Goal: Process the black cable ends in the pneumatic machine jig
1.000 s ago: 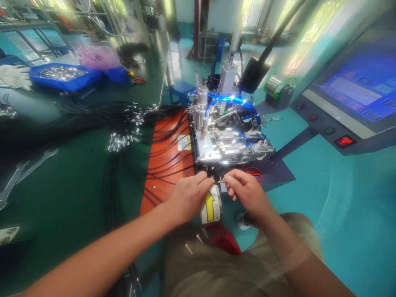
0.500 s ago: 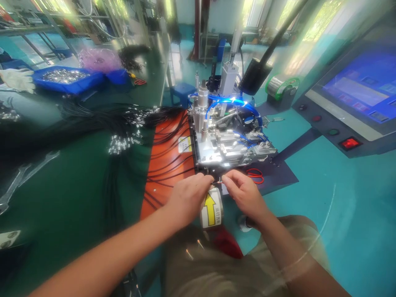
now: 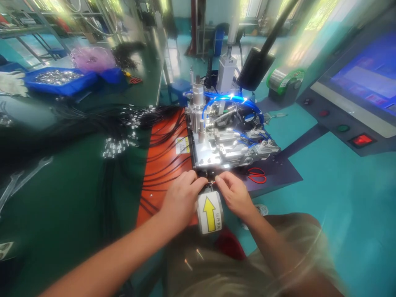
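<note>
Both hands meet at the front edge of a metal machine (image 3: 229, 144) with blue air tubes. My left hand (image 3: 182, 194) is closed, thumb and fingers pinched on the end of a black cable that is mostly hidden. Close to its right, my right hand (image 3: 233, 192) pinches a thin, reddish wire end between thumb and forefinger. Just below the fingertips is a white label with a yellow arrow (image 3: 209, 214). Several black cables (image 3: 163, 167) cross the orange board (image 3: 154, 152) left of the machine.
Red-handled scissors (image 3: 256, 175) lie right of my right hand. A control panel (image 3: 355, 115) stands at the right, near a solder spool (image 3: 284, 80). On the green table are wrenches (image 3: 27, 177), cable bundles with metal ends (image 3: 116, 147) and a blue tray (image 3: 62, 84).
My hands have shifted slightly left in view, with their fingertips still close together. The left fingers sit a little further from the arrow label, and the whole view has moved a little.
</note>
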Motion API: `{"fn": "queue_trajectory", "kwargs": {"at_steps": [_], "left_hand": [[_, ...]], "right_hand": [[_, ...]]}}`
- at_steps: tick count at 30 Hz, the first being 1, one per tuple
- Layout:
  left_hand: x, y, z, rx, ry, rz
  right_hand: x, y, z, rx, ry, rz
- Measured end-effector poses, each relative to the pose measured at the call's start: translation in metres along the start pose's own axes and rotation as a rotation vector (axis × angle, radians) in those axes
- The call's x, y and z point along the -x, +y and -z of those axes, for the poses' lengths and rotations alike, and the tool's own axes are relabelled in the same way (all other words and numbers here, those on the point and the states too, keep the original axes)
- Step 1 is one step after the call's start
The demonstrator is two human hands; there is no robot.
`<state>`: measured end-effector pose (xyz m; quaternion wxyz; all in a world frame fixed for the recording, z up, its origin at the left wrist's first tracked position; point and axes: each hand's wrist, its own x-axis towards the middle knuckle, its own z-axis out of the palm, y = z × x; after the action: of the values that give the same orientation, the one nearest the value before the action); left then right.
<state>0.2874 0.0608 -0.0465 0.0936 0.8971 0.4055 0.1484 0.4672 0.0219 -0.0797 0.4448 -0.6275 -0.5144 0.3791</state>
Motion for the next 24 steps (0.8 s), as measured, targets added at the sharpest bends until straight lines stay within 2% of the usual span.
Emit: {"fn": "queue_trajectory", "kwargs": {"at_steps": [12, 24], "left_hand": [[-0.0016, -0.0018, 0.0002, -0.045, -0.035, 0.017], [-0.0014, -0.0048, -0.0025, -0.059, -0.029, -0.038]], "right_hand": [[-0.0018, 0.0018, -0.0021, 0.039, 0.007, 0.008], [-0.0026, 0.0028, -0.0043, 0.054, 0.014, 0.025]]}}
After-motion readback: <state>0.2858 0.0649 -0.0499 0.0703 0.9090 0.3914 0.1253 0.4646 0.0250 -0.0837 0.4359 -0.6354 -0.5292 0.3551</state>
